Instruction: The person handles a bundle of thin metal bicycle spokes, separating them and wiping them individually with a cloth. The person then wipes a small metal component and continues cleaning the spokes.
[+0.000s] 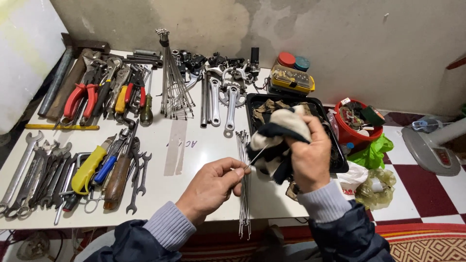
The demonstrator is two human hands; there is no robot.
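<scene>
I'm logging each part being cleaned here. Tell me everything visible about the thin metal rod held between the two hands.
The thin metal rod is a straight, slender, silvery spoke-like wire. The left hand pinches its lower end between thumb and fingers; its upper end disappears into the dark-and-cream rag bunched in the right hand. It slants up to the right, above the white table and a bundle of similar rods.

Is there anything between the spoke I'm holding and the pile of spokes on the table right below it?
Nothing visible. The left hand pinches one spoke, whose far end runs into the rag gripped by the right hand. The pile of spokes lies directly beneath on the white table, with only open air between.
</scene>
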